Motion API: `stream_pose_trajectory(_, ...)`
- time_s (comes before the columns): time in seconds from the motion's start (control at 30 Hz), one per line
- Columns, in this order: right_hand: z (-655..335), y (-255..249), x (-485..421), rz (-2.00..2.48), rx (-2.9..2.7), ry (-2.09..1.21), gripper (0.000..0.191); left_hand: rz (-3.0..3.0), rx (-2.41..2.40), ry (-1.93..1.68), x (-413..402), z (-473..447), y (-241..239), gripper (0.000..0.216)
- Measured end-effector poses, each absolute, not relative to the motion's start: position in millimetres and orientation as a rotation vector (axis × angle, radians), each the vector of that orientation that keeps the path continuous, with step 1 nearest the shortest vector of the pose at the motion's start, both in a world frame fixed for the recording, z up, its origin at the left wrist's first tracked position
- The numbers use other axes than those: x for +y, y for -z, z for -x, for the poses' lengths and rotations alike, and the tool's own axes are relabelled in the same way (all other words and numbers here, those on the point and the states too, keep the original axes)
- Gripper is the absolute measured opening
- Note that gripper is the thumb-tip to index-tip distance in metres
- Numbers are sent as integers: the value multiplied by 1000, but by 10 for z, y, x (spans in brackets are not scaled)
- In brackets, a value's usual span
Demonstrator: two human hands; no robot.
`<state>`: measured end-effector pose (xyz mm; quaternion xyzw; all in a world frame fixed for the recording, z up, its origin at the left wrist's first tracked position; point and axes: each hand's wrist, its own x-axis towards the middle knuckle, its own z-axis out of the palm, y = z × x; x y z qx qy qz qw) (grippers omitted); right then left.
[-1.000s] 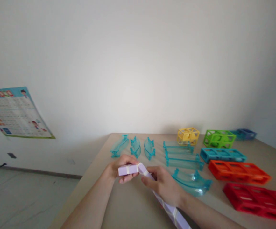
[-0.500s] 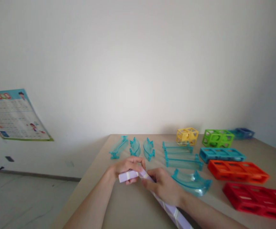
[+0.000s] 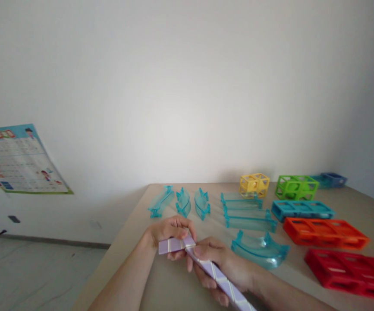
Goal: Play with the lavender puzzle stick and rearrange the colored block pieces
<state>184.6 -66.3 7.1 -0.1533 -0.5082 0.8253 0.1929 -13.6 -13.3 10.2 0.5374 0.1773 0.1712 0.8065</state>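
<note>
A long lilac strip (image 3: 219,277) crossed by cream lines runs from the lower edge of the view up to both hands, where it bends sharply. Its short end (image 3: 169,245) points left and looks flat. My left hand (image 3: 174,233) is closed around this short part, thumb on top near the bend. Just right of the bend, my right hand (image 3: 221,261) grips the long part, its thumb on the upper face and fingers curled underneath. Both hands are close together above the table. I cannot tell what the strip is made of.
Clear teal track pieces, curved (image 3: 260,250) and straight (image 3: 249,220), lie beyond and right of my hands. Red (image 3: 351,272), orange (image 3: 325,232), teal (image 3: 302,209), green (image 3: 297,187) and yellow (image 3: 254,185) open frames line the table's right side. A wall stands behind.
My right hand has turned so its thumb lies on top and its fingers show below the strip. My left thumb now presses on the short end, which has tilted to show its flat face.
</note>
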Motion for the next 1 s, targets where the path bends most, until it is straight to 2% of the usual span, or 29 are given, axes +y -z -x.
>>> stream_pose_trajectory(0.17,-1847,-21,-640,354,-1319,-2449,43,-1180,383,-384,-114,148,-79,33)
stream_pose_trajectory(0.47,-1834,-19,-611,478,-1327,-2272,49,-1206,351,-374,-51,175,-56,46)
stream_pose_trajectory(0.77,-1858,46,-644,395,-1477,-2350,36,-1264,375,-302,-62,194,-82,48)
stream_pose_trajectory(1.0,-1864,48,-625,454,-1401,-2309,39,-1353,445,-607,-12,174,-85,38)
